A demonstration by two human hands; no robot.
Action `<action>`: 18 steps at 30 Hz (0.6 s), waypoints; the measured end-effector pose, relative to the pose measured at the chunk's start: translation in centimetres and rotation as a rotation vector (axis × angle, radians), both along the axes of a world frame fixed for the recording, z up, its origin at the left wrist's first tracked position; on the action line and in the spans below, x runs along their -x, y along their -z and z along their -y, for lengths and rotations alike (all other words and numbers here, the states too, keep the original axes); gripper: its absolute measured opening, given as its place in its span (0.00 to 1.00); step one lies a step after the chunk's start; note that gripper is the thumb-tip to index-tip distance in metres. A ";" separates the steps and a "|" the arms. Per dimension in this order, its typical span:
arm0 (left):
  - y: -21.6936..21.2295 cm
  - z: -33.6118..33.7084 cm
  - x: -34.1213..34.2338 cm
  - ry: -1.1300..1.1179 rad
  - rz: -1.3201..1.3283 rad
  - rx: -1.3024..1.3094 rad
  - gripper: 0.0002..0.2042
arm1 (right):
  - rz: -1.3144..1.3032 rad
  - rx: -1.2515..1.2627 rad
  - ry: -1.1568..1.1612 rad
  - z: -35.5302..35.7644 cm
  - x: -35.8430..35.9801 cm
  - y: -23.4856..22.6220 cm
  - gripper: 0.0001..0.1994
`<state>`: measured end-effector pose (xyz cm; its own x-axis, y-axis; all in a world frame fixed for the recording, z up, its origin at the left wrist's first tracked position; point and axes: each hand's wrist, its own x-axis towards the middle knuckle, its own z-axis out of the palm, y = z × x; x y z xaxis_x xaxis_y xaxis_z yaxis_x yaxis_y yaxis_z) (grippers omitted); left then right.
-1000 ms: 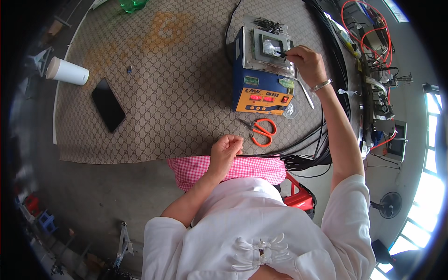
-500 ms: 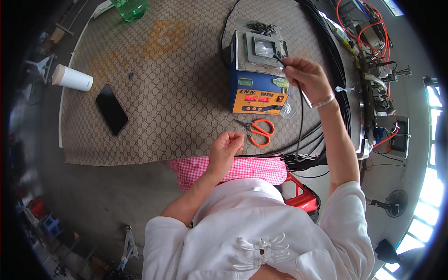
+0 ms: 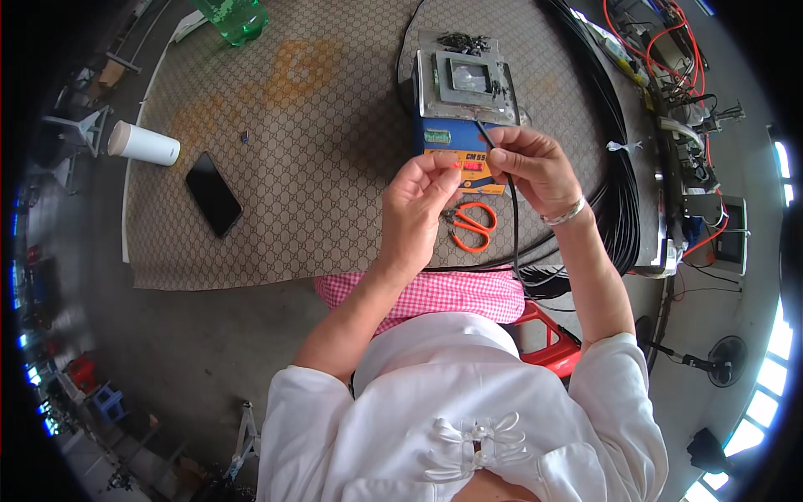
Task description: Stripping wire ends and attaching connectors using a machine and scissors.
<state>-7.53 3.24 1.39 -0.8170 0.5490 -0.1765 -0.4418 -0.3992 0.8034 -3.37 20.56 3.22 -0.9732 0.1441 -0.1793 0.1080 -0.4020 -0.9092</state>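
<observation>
My right hand (image 3: 535,171) pinches a black cable (image 3: 514,226) close to its end. The tip points up and left, in front of a blue and orange solder pot (image 3: 464,138) with a red lit display and a metal top around a square well. My left hand (image 3: 414,213) is level with it on the left, thumb and forefinger pressed together; whether anything is between them is too small to make out. Orange-handled scissors (image 3: 473,226) lie on the table just below the hands, their blades partly hidden by the left hand.
Dark scraps (image 3: 462,42) lie behind the pot's well. A thick bundle of black cable (image 3: 619,201) curves along the table's right side. To the left are a phone (image 3: 212,197), a white cup (image 3: 144,144) on its side and a green bottle (image 3: 238,18). A red stool (image 3: 556,351) stands below.
My right hand has drawn the cable end back from the pot's well, toward me. My left hand has moved up and right, close to the right one.
</observation>
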 end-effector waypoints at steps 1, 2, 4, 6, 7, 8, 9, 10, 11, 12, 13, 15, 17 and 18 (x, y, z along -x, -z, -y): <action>0.0 0.0 0.1 0.003 -0.007 -0.020 0.08 | 0.016 0.018 -0.021 0.1 -0.2 -0.1 0.09; 0.0 0.0 0.2 0.006 -0.014 -0.040 0.08 | -0.014 -0.010 -0.046 0.1 -0.3 0.0 0.09; 0.0 0.0 0.3 0.009 0.001 -0.066 0.09 | -0.036 -0.070 0.002 0.5 -0.6 0.2 0.08; -0.4 0.0 0.4 0.012 0.043 -0.076 0.10 | -0.056 -0.128 0.023 0.7 -0.7 0.4 0.07; -0.5 0.1 0.6 0.028 0.075 -0.090 0.11 | -0.066 -0.157 0.020 0.7 -0.8 0.5 0.07; -0.5 0.1 0.7 0.043 0.107 -0.103 0.11 | -0.075 -0.185 0.017 0.8 -0.9 0.6 0.07; -0.6 0.1 0.8 0.058 0.140 -0.117 0.12 | -0.075 -0.182 0.020 0.9 -0.9 0.5 0.07; -0.6 0.2 0.8 0.063 0.153 -0.125 0.11 | -0.074 -0.179 0.024 1.0 -1.0 0.5 0.07; -0.7 0.2 0.8 0.060 0.143 -0.113 0.10 | -0.074 -0.176 0.027 1.1 -1.0 0.5 0.07; -0.7 0.1 0.6 0.060 0.133 -0.103 0.09 | -0.077 -0.173 0.026 1.1 -1.1 0.6 0.07; -0.7 0.0 0.5 0.059 0.123 -0.094 0.08 | -0.079 -0.170 0.025 1.2 -1.2 0.8 0.07; -0.5 -0.4 0.4 0.049 0.059 -0.083 0.08 | -0.078 -0.175 0.018 1.4 -1.2 1.0 0.07; -0.2 -0.9 0.4 0.035 0.030 -0.085 0.08 | -0.071 -0.192 0.007 1.7 -1.2 0.9 0.08; 0.0 -1.2 0.5 0.028 0.032 -0.094 0.08 | -0.070 -0.207 0.018 1.8 -1.2 0.9 0.08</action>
